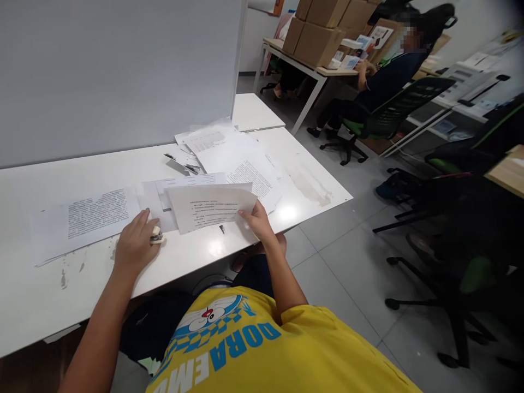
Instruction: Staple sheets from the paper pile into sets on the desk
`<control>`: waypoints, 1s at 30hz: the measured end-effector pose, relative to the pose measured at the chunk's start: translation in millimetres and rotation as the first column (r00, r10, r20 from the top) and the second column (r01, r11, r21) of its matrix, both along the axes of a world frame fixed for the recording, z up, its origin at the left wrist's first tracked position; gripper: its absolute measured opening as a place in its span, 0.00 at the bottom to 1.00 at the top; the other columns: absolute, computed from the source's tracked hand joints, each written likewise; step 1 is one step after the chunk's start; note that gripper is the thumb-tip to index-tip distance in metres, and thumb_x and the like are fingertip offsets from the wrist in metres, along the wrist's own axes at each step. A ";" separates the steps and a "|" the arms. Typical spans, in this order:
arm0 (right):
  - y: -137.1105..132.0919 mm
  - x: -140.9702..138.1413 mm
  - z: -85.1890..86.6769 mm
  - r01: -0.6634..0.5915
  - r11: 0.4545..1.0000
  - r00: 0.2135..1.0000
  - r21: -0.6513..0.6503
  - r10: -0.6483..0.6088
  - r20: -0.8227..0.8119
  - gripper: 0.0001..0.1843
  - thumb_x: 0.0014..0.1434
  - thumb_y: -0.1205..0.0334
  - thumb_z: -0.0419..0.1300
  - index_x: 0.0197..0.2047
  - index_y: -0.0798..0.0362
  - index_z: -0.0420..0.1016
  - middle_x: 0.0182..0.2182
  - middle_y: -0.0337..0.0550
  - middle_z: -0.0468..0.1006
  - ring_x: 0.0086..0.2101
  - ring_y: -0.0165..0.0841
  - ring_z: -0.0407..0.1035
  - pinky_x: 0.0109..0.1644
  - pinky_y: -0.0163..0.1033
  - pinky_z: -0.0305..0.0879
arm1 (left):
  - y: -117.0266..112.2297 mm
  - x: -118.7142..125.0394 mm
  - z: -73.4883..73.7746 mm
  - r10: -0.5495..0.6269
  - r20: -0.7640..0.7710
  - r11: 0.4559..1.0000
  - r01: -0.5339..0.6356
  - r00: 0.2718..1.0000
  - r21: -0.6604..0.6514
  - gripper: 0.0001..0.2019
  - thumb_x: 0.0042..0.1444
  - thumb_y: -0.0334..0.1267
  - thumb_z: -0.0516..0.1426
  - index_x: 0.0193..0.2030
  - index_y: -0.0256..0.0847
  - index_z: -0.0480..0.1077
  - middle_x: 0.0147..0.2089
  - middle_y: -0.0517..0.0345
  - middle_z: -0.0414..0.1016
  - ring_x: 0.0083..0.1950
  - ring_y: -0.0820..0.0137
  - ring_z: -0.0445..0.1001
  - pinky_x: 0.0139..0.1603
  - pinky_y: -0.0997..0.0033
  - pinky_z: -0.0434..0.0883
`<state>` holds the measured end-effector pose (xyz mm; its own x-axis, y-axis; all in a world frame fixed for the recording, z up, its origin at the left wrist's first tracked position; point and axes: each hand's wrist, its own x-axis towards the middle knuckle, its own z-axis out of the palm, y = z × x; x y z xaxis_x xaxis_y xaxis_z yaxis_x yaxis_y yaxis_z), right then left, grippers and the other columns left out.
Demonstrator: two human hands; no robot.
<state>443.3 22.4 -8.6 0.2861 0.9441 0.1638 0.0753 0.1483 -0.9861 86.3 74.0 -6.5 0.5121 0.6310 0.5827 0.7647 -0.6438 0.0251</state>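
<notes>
My right hand [257,219] pinches the right edge of a printed sheet of paper [204,204], thumb in front. The sheet is raised at an angle over the table, its right corner curling. My left hand [136,240] is closed around a small cream-white tool with a dark metal part [156,236]; the fingers hide most of it, so its kind is unclear. That hand rests on the table at the right edge of a stack of printed pages [98,213]. Under and behind the raised sheet lie more papers [188,180].
The white table [164,273] has a grey partition [118,71] along its back. Loose papers [249,164] are heaped at the right, beside torn dark-and-white scraps [184,164]. Beyond the aisle, a seated person [388,76] works near cardboard boxes [315,41]. Office chairs [409,103] stand at the right.
</notes>
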 end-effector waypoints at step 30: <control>18.7 -34.2 -9.5 -0.113 0.993 0.990 0.044 0.116 -0.084 0.26 0.53 0.48 0.65 0.52 0.50 0.73 0.47 0.47 0.78 0.48 0.43 0.72 0.53 0.46 0.69 | -11.2 18.1 4.8 -0.109 0.317 0.978 0.158 0.942 -0.133 0.12 0.54 0.43 0.64 0.45 0.46 0.73 0.41 0.54 0.74 0.42 0.63 0.76 0.42 0.64 0.76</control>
